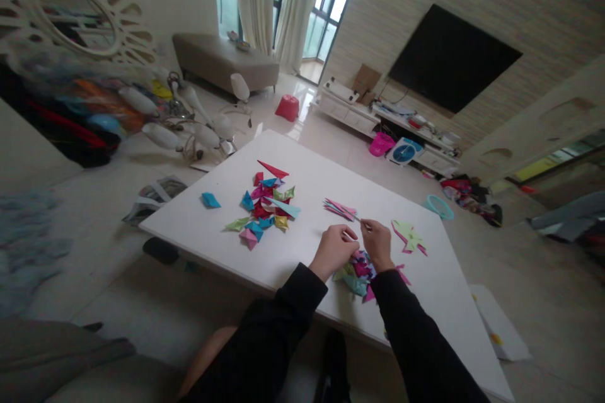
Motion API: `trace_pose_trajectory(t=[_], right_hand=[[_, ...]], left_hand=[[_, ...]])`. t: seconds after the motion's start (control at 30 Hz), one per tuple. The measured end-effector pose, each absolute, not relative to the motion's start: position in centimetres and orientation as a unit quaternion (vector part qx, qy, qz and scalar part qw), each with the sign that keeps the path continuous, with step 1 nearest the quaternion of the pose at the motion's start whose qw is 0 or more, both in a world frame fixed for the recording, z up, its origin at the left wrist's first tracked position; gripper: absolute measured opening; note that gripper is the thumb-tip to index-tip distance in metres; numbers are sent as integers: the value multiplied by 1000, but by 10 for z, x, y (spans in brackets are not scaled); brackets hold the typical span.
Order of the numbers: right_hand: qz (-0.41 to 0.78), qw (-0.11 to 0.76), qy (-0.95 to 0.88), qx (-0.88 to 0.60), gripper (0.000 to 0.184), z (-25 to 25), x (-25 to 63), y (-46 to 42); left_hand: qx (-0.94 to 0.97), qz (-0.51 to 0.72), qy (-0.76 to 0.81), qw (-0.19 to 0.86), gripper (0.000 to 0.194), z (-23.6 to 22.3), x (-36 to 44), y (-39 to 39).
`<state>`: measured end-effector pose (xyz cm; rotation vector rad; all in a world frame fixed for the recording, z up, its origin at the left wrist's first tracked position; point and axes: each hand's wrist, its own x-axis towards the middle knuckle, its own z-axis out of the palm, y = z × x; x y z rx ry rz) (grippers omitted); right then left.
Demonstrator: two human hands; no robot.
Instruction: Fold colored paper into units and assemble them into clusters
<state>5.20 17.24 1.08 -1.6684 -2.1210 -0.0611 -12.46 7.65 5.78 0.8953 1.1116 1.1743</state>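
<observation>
My left hand (334, 249) is closed in a pinch above the white table, with its fingertips turned toward the other hand. Close beside it, my right hand (377, 242) pinches too; a thin sliver shows at its fingertips, too small to name. Just beyond them lies a bundle of narrow folded papers (339, 209), pink and bluish. Under and between my wrists sits a pile of folded paper pieces (362, 267) in purple, magenta and green, partly hidden by my hands. To the right rests a star-like green and pink paper piece (410, 237).
A larger heap of colourful folded paper (269, 208) spreads over the left of the white table (302, 164). One blue folded piece (210, 200) lies apart near the left edge. A lamp with several white shades (203, 135) stands on the floor beyond; a red stool (287, 107) is farther back.
</observation>
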Motion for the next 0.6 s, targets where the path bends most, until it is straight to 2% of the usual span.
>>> trace_pose_trajectory(t=[0.1,0.17,0.3,0.43,0.6], right_hand=[[-47,75,-763,-640,35,11,24,214],[-54,35,-757,-650,36,7,13,235],[-33,2,-747,-664,33,-11,1,256],[16,-23,-743,-669,23,-25,-3,259],[70,52,-791,-606,15,-18,-19,249]], left_hand=[[423,504,486,575,12,55,-121,76],[439,505,495,554,11,55,-121,77],[442,510,517,527,10,56,-126,82],[443,508,526,518,11,57,-130,84],[434,544,512,504,10,62,-128,84]])
